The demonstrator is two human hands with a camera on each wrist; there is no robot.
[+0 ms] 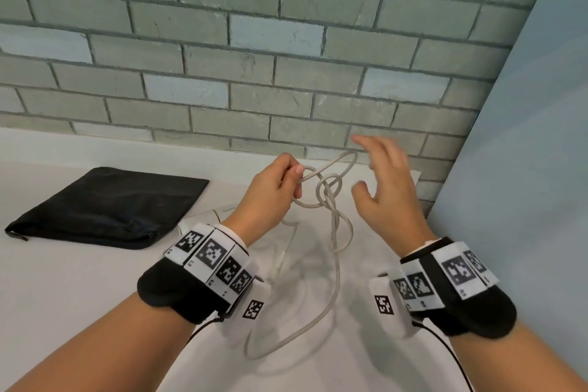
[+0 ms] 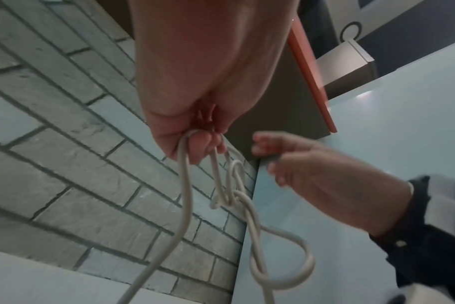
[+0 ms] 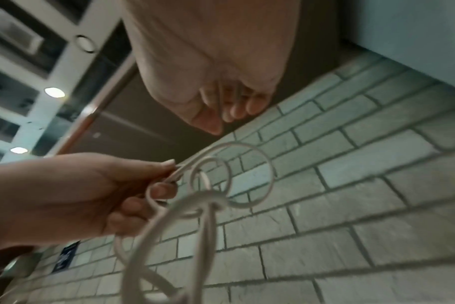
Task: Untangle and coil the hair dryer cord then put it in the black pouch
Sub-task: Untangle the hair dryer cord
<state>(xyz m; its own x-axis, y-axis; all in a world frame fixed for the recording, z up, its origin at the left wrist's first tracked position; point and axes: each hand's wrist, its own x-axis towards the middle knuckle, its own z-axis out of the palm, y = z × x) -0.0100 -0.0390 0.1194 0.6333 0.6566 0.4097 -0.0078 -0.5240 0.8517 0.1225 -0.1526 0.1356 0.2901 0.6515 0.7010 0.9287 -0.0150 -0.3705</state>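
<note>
A pale grey cord (image 1: 331,197) hangs knotted in the air above a white table (image 1: 79,296), its loops trailing down to the tabletop. My left hand (image 1: 276,188) pinches a loop of the cord (image 2: 185,168) between thumb and fingers. My right hand (image 1: 378,181) hovers just right of the knot, fingers spread and holding nothing. The knot (image 3: 208,197) shows in the right wrist view below my right hand (image 3: 221,111). A flat black pouch (image 1: 105,210) lies on the table to the left. The white hair dryer (image 1: 203,219) is mostly hidden behind my left wrist.
A grey brick wall (image 1: 254,57) runs along the back of the table. A pale blue panel (image 1: 525,169) closes off the right side. Black wires run from both wristbands toward me.
</note>
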